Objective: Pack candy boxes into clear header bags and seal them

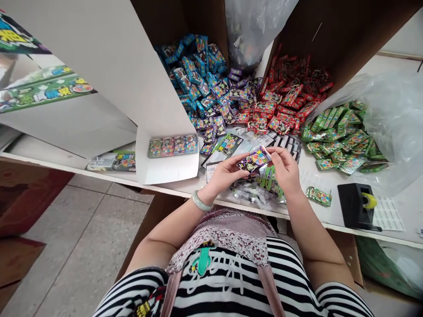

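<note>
The purple pack (254, 160) is between the two hands, to the left of the dispenser (353, 206) and a little farther from the body than it. Its long axis runs across the body, slanting so that the right end points slightly away from the chest. Neither hand is nearer, since both touch it. The left hand (225, 176) grips the left end, thumb along the near edge and fingers behind; the right hand (287, 171) has thumb and forefinger pinched at the right end, its other fingers curled. How firmly the right hand presses cannot be told.

The pack's broad face is turned up toward the head. It is a flat rectangle, mostly black with purple at the edges, bearing a round multicoloured emblem, blue and yellow lettering and a pale cartoon figure at the lower left. Whether its ends are sealed is too small to tell.

Below the hands, left of the dispenser, are clear wrappers (251, 193). A green pack (319, 196) lies just left of the dispenser, and a sticker sheet (390, 213) just right of it. Beyond the dispenser is the green pile (343, 138); beyond and to its left, the red pile (286, 110), then the purple pile (228, 113).
</note>
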The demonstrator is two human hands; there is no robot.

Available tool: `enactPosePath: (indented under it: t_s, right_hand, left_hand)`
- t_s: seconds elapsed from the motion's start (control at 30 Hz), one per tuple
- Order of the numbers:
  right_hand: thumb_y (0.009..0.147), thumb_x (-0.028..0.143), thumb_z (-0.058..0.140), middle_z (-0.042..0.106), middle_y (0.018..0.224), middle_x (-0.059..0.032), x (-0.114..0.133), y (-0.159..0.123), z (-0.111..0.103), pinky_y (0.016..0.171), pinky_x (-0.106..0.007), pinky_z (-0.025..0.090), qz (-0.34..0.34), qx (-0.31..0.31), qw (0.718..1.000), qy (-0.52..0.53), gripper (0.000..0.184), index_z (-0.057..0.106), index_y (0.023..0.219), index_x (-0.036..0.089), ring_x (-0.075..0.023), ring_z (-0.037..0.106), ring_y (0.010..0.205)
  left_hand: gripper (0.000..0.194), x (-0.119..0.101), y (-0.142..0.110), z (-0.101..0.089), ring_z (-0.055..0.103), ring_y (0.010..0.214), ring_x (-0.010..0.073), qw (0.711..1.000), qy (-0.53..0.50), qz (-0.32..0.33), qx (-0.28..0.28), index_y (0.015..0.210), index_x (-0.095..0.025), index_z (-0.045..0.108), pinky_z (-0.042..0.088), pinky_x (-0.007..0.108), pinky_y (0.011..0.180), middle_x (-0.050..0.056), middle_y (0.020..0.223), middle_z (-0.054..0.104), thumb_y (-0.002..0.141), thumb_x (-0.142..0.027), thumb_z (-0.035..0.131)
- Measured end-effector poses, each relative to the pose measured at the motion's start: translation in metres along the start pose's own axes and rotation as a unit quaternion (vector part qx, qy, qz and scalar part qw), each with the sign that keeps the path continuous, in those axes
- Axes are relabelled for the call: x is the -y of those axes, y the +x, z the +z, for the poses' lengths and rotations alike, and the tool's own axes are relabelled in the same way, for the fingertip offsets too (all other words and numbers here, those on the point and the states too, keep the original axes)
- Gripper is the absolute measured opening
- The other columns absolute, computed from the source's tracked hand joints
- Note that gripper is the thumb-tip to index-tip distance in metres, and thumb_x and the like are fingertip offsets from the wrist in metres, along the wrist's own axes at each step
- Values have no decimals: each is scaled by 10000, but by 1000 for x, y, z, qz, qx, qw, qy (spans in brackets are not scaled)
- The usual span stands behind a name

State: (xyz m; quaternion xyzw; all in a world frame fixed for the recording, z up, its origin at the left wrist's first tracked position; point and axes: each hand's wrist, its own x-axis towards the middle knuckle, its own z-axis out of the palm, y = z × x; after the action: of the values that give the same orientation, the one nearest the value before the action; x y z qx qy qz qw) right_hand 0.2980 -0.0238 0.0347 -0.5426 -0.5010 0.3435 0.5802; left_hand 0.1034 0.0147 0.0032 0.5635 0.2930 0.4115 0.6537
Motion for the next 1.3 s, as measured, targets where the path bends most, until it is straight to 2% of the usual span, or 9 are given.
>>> enactPosePath:
  t_s: [0.1,0.3,0.43,0.53,0.77,0.93,1.03,1.17,1.3]
  right_hand:
    - [805,598,728,704,984,-42,3,-1,4,677,-322,564,18,-26,999,15,419,632,1037,262,-207,664,880]
    - [744,473,772,675,841,-6,10,4,4,624,-278,520,72,-19,996,42,299,640,888,248,-167,615,755]
    - [670,383,794,644,778,20,13,8,0,577,-239,464,133,9,987,87,248,644,798,233,-130,555,682]
    - [661,363,777,648,777,20,13,9,-4,582,-244,466,149,27,985,85,212,660,778,230,-128,545,675]
    - [725,372,744,676,793,5,15,5,-9,626,-282,492,124,46,991,37,174,710,832,239,-153,579,708]
    - [772,358,723,712,879,-11,20,0,-7,717,-306,520,74,47,996,3,162,713,875,233,-167,634,794]
    - [798,343,697,708,854,-10,19,-1,-8,669,-289,501,66,35,997,-29,138,698,870,225,-160,631,765]
    - [775,334,701,686,787,3,14,1,-10,629,-277,487,73,55,995,-30,137,682,850,220,-151,609,707]
    - [805,316,681,684,839,-9,14,0,-13,655,-291,504,37,68,994,-73,106,696,855,223,-163,621,753]
  left_hand:
    - [572,2,-6,-1,701,1058,226,997,55,46,-16,1276,-251,689,606,347,877,94,1318,692,752,-420,844]
    - [526,2,-11,0,707,1071,219,992,89,91,-23,1275,-262,691,598,344,911,95,1259,724,787,-408,821]
    - [526,2,-13,1,693,1123,228,993,79,78,-28,1259,-257,705,585,351,955,93,1261,725,770,-402,833]
    - [554,2,-15,1,710,1047,215,996,62,48,-32,1264,-255,704,602,342,906,91,1280,717,748,-397,850]
    - [589,2,-21,2,672,700,112,998,31,7,-46,1256,-246,711,608,252,664,74,1163,758,714,-417,868]
    - [549,-2,-24,6,685,779,120,995,73,35,-56,1269,-249,703,599,240,718,72,1189,749,756,-388,841]
    - [532,-6,-27,9,683,812,132,991,107,50,-56,1285,-255,694,592,247,723,77,1223,736,784,-388,817]
    - [521,-9,-30,11,644,721,117,988,134,40,-58,1289,-262,692,570,244,645,71,1177,746,794,-380,806]
    - [518,-8,-31,10,652,735,137,992,111,22,-57,1275,-253,701,577,260,646,62,1122,756,782,-367,815]
